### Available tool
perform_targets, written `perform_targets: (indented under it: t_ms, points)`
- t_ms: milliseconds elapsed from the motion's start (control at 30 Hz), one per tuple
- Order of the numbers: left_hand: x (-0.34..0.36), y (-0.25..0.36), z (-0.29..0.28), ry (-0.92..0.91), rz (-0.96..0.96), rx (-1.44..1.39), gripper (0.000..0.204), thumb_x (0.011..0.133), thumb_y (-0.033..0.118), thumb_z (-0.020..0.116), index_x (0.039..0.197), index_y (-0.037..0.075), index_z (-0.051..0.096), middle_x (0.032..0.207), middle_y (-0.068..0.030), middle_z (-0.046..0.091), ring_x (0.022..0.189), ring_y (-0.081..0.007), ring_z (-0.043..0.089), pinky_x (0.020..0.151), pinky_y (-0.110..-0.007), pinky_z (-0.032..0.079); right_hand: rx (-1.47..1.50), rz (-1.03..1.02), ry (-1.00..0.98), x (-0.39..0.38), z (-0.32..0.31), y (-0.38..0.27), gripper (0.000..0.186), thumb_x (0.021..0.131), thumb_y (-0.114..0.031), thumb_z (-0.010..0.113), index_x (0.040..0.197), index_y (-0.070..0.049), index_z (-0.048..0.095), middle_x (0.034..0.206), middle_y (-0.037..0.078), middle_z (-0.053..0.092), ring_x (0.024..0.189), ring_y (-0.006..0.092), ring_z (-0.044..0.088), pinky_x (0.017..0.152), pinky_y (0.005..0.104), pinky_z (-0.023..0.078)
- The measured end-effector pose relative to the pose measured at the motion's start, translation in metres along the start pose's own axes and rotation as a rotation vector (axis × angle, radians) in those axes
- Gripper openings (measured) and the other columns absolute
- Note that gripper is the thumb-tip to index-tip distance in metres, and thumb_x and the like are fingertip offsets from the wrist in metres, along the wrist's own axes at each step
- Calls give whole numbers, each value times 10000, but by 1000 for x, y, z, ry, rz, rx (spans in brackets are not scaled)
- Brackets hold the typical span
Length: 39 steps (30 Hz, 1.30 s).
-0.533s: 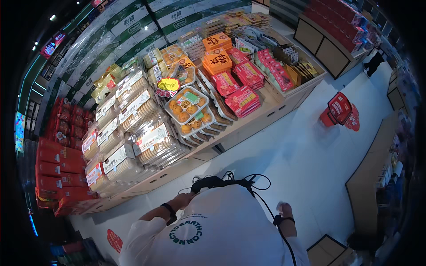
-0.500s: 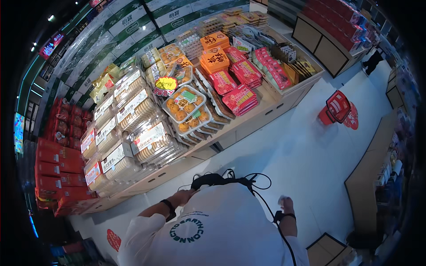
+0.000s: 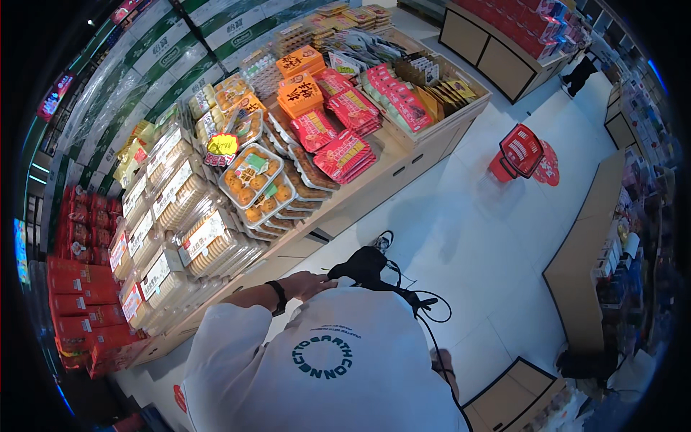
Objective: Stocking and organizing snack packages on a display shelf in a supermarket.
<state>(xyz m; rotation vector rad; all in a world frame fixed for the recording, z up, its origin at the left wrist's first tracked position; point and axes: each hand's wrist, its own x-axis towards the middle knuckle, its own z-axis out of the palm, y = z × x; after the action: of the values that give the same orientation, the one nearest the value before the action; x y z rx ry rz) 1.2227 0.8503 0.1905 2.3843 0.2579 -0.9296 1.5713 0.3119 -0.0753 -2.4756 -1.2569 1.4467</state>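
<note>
My left hand (image 3: 311, 284), with a black band on its wrist, lies flat on the chest of my white shirt (image 3: 338, 360). Its fingertips touch a black pouch-like device (image 3: 367, 263) that hangs there. Thin black cables (image 3: 425, 306) run from the device down my right side. My right hand (image 3: 443, 362) hangs low beside my hip, close to one cable. It is small and partly hidden, so its fingers are unclear.
A low wooden display table (image 3: 403, 169) in front carries clear boxes of pastries (image 3: 252, 183) and red and orange packs (image 3: 338, 133). A red shopping basket (image 3: 520, 150) stands on the white floor. A wooden shelf unit (image 3: 583, 245) is at right, red cartons (image 3: 75, 302) at left.
My left hand has slid along my chest toward the black device and now touches it. The right hand stays low at my side.
</note>
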Motion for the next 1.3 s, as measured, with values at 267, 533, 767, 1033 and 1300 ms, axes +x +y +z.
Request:
perform_targets:
  t_ms: [267,533,767,1033,1300]
  points:
    - [90,-42,-64,61,232,-3,837,753,321,662,1452,306,202,1162,-130,521,905,-376,606,776,-464,502,636,556,81,-41,-60,-62,311,838,-273,449,786,7,573,593,110,554,590,260,581,545,395,472]
    - [197,-53,-203,-91,490,42,937,658,314,766,1433,286,240,1061,-153,554,876,-405,600,756,-491,483,1044,591,435,7,-217,-104,316,836,-277,457,768,8,574,593,119,566,584,266,590,544,404,477]
    - [290,-62,-291,-225,517,162,892,642,311,782,1381,278,283,1017,-168,570,926,-406,598,756,-499,476,1052,651,479,32,-294,-107,321,835,-281,464,753,9,575,594,127,576,578,270,597,543,412,481]
    - [369,-41,-351,-191,513,167,715,716,267,713,1327,226,345,1029,-160,607,940,-400,606,740,-491,490,1063,718,488,56,-331,-70,328,833,-285,472,735,10,576,595,136,589,571,276,606,542,420,486]
    - [416,7,-353,-122,363,63,445,954,386,389,1373,250,332,1171,-165,606,1042,-390,582,862,-456,478,941,771,457,89,-354,55,335,831,-289,480,717,11,578,595,144,601,564,282,614,541,429,491]
